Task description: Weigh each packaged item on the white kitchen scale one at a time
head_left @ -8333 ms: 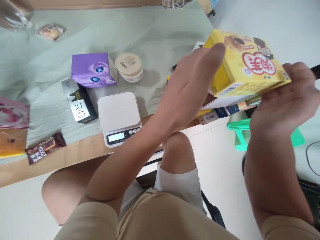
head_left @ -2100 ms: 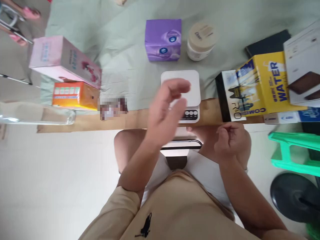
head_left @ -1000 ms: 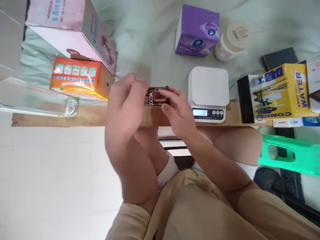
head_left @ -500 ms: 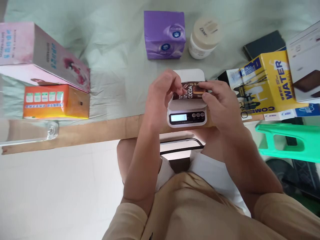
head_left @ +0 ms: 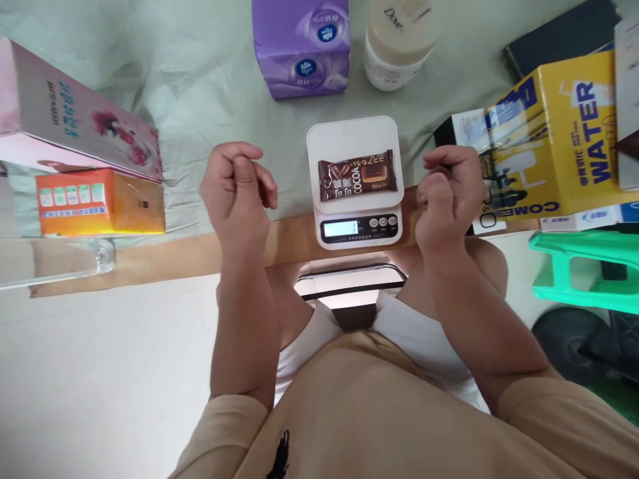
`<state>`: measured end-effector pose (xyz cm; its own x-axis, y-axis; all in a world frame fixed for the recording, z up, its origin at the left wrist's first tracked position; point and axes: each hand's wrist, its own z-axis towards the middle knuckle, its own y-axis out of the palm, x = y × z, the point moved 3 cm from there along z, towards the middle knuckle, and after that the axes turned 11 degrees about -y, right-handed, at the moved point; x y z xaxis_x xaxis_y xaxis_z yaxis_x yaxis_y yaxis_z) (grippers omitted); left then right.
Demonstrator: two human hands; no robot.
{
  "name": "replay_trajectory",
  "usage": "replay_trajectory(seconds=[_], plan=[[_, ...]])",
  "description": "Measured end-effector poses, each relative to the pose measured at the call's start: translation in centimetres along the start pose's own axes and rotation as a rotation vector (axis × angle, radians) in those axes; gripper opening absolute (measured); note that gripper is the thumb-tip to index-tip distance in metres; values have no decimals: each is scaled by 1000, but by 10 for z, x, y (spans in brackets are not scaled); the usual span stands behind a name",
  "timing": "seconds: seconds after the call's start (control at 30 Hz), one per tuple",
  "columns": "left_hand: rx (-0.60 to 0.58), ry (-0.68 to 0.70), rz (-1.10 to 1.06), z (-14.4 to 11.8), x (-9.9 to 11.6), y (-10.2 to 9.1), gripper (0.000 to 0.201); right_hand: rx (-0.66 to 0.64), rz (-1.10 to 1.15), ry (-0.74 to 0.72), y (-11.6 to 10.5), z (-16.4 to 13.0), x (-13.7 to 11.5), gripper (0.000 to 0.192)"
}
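Note:
A brown cocoa snack packet (head_left: 357,175) lies flat on the white platform of a small kitchen scale (head_left: 358,233). The scale's display is lit, with its figures too faint to read. To the left of the scale, my left hand (head_left: 239,186) hovers with its fingers curled in a loose fist, holding nothing. On the other side my right hand (head_left: 452,189) is likewise curled closed and empty, in front of the yellow box. Neither hand touches the packet or the scale.
Behind the scale stand a purple tissue pack (head_left: 302,50) and a Dove jar (head_left: 397,50). Pink (head_left: 94,120) and orange (head_left: 100,203) boxes sit at left, near a clear glass (head_left: 64,259). A yellow box (head_left: 574,146) is at right, above a green stool (head_left: 554,266).
Both hands have let go of the packet and drawn apart, the left one leftward, the right one slightly rightward. The packet stays on the scale. The view has moved closer.

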<state>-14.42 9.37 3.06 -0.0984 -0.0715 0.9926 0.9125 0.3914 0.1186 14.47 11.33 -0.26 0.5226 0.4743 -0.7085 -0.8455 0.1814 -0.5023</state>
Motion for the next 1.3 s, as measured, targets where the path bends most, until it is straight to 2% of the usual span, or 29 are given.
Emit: replay_trajectory(seconds=[0.07,0.17,0.27,0.4,0.5,0.57,0.67,0.83,0.93,1.03,1.17,1.3], plan=[[-34,3,88,1,-9,-1,11,83,-6,-24,2,0,-9,48],[-68,23,163,-2,-9,6,26,125,28,-41,5,3,-20,46],[-88,5,128,-4,-5,16,35,124,22,-38,5,5,-23,46],[-25,93,87,3,-5,20,41,139,23,-23,3,5,-19,45],[24,166,142,14,-10,16,30,164,59,-67,3,5,-20,46],[33,182,159,16,-11,13,26,160,3,-80,2,7,-22,49],[20,167,178,11,-7,14,37,67,-153,-60,1,11,-25,47],[22,14,95,-2,4,23,33,-181,-212,-205,10,24,-34,35],[68,-42,68,-3,7,26,30,-342,-293,-159,21,30,-37,34],[115,-68,59,0,8,25,28,-434,-334,-160,24,31,-40,39],[162,-49,38,2,8,21,26,-478,-430,-191,17,28,-42,39],[186,-22,-1,3,6,19,27,-350,-446,-128,-1,23,-47,35]])
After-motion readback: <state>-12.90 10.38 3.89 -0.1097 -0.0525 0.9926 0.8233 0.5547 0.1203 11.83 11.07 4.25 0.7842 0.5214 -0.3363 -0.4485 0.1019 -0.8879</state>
